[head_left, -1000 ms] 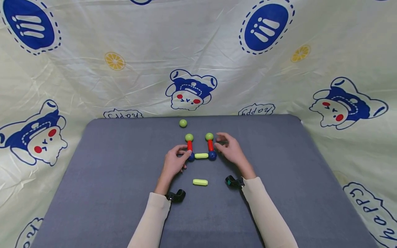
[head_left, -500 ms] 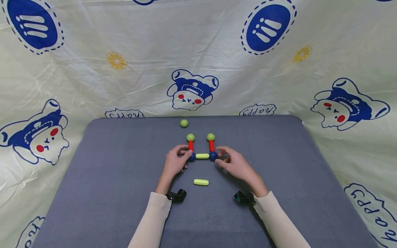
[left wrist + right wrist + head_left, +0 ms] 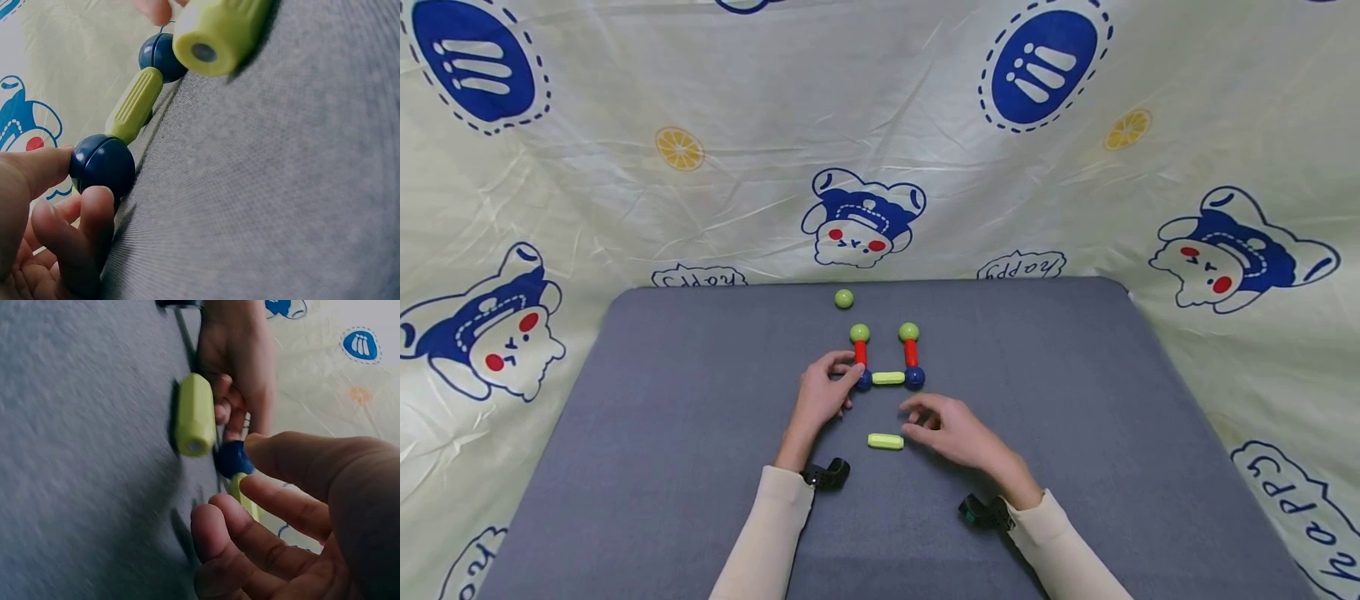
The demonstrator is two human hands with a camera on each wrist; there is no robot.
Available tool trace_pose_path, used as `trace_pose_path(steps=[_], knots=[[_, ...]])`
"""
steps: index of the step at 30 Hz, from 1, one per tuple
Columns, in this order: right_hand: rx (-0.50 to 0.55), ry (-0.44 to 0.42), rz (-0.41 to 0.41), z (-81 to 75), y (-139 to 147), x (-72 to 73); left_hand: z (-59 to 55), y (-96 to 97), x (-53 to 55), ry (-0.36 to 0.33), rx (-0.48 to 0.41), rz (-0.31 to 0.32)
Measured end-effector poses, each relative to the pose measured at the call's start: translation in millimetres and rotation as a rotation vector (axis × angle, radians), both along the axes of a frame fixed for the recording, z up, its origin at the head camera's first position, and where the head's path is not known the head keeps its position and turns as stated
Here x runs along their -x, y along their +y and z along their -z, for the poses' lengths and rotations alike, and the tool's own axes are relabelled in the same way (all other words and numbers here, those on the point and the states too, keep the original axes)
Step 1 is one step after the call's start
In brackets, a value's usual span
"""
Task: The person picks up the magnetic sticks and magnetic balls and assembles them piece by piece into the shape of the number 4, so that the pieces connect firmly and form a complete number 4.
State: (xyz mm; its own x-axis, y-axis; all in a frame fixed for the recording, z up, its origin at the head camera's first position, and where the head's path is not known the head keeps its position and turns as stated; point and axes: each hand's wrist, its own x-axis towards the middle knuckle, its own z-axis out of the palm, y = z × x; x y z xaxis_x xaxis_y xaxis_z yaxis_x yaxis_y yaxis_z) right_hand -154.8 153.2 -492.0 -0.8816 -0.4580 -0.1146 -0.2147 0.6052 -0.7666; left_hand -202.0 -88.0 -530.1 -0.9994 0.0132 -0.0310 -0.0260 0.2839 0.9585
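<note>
A U-shaped piece of magnetic sticks and balls lies on the grey table. Its near side is a yellow-green stick (image 3: 888,378) between a left blue ball (image 3: 103,164) and a right blue ball (image 3: 914,378). Red sticks (image 3: 912,353) lead from these to green balls (image 3: 909,332) at the far ends. My left hand (image 3: 822,393) pinches the left blue ball between thumb and fingers. Bent fingers and nothing held, my right hand (image 3: 952,430) hovers just right of a loose yellow-green stick (image 3: 886,442), whose end shows a metal dot in the right wrist view.
A loose green ball (image 3: 844,298) lies near the back edge of the grey table (image 3: 700,467). Behind the table hangs a pale printed curtain (image 3: 760,208). Each wrist carries a black strap-on camera (image 3: 827,474).
My right hand came in to the right blue ball, then drew back toward me to beside the loose yellow-green stick. My left hand stays at the left blue ball.
</note>
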Motion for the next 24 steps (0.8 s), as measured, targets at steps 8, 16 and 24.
trace_pose_path(steps=[8,16,24], knots=[[-0.016,0.001,-0.094,2.3,-9.5,-5.6,1.0,0.1,0.8,-0.002,0.006,-0.005],[-0.033,-0.009,-0.156,3.1,-15.8,-10.1,-0.8,-0.4,-1.0,-0.011,0.001,-0.003],[-0.054,0.034,-0.147,3.9,-17.2,-12.2,-0.9,0.1,-0.6,-0.014,-0.002,-0.004]])
